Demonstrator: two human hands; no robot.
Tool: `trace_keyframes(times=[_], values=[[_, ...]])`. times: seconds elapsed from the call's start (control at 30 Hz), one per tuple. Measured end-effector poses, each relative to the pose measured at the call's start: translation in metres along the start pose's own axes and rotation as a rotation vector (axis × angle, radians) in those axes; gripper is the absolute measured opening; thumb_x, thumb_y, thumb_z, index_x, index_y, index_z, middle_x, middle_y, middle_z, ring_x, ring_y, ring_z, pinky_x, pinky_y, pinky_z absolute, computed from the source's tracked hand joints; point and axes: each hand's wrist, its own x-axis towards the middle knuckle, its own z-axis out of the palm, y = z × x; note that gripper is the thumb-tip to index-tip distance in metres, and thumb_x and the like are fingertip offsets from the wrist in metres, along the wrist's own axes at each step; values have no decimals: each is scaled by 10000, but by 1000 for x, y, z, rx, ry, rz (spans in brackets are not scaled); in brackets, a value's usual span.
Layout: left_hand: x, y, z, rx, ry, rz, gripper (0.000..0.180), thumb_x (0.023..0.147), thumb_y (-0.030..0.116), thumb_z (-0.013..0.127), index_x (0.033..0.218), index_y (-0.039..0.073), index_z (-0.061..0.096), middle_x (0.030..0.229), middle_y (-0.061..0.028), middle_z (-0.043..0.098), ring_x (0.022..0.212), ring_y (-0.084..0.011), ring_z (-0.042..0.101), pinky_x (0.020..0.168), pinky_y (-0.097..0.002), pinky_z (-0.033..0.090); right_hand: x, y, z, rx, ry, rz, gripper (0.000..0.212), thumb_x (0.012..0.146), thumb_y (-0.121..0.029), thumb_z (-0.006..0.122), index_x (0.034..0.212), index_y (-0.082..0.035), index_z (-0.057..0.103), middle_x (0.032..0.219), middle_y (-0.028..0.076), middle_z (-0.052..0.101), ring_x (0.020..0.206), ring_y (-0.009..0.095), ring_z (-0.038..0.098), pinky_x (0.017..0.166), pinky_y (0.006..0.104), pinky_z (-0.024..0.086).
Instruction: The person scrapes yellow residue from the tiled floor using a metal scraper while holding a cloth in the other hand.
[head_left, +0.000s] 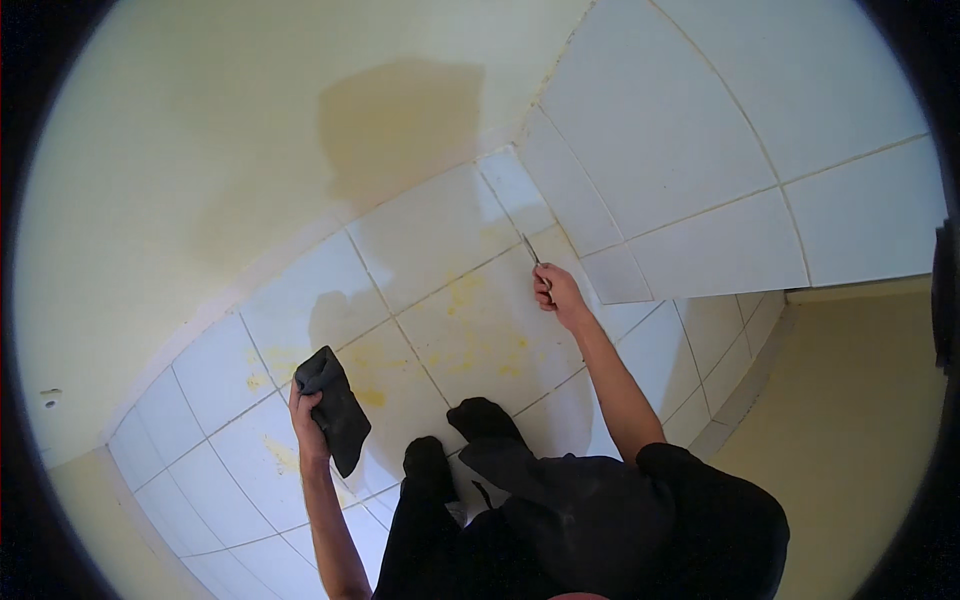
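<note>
My left hand (308, 425) is closed round a folded dark grey cloth (345, 415), which hangs above the tiled floor to the left of my feet. Farther off and to the right, my right hand (560, 292) grips a slim pointed metal tool (530, 246) by its handle end. The tool's narrow tip points away from me, near the tiled block. My fingers cover most of the handle, so whether it is a pair of scissors or a knife does not show. The two hands are well apart.
Yellow smears (370, 398) mark the white floor tiles (300, 270). My feet (425, 465) in black socks stand between my hands. A white tiled block (690, 160) rises at the right. A cream wall (240, 130) borders the floor on the far left.
</note>
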Motion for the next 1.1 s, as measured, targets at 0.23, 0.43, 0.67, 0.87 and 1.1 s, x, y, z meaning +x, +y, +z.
trace_keyframes(times=[0.23,0.43,0.67,0.87,1.1], values=[[2,6,8,18,-28,-8,512,783,164,506,1271,9,525,1092,-98,613,949,-203,599,834,-311,499,-45,-6,43,461,-353,-248,260,956,-109,598,1200,-19,581,1032,51,653,883,178,636,858,329,505],[2,8,11,28,-18,21,547,784,239,531,1288,26,516,1111,-108,601,955,-220,606,812,-337,516,-27,6,43,658,-562,-197,219,996,-196,545,1132,-26,567,984,43,649,818,168,618,837,331,501],[-4,6,1,-18,24,8,523,776,145,505,1279,4,516,1111,-109,606,957,-208,596,856,-311,493,27,-27,24,-491,24,-495,220,1006,-223,473,1094,-27,517,893,143,643,772,261,627,748,415,515],[-8,9,3,-5,-73,-6,593,764,179,526,1332,22,464,1146,-125,598,960,-201,592,838,-307,493,14,-78,34,-926,302,-746,259,956,-134,490,1193,-34,519,929,225,644,899,383,634,739,490,500],[-11,27,69,57,-460,-111,702,922,566,552,1403,83,383,1046,-95,649,896,-138,607,754,-273,500,-107,-51,127,-106,-438,-573,297,956,-70,463,1249,-95,418,705,23,507,658,84,474,555,266,389]])
